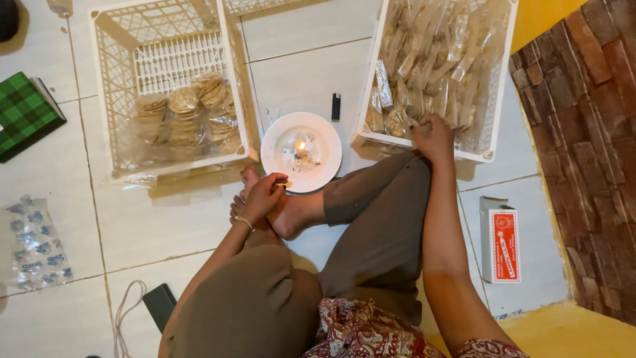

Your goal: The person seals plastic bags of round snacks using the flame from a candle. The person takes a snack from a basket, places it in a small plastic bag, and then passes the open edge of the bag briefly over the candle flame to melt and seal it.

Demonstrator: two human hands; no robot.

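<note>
On the left stands a white crate (106,86) with round crackers sealed in clear bags (189,116) inside it, and it sits on the tiled floor (311,73). Next comes the left hand (264,197), resting by the bare feet (285,209) just at the edge of the white plate (324,129); its fingers are curled in close, and they seem to pinch something tiny, but it is too small to tell what. On the plate a small candle (301,148) burns — so a good way to work here, I think, is to keep fingers and loose plastic away from the flame and touch only the open end of a bag to it. A black lighter (336,106) lies just past the plate. Then the right hand (434,137) reaches into the second white crate (493,142), fingers bent down onto the long clear bags (430,59) at the near edge. It is best to pick one bag at a time, I think. These bags look thin, shiny and crinkly, with pale brown snacks inside, piled loosely — they fill the crate nearly to the top.
</note>
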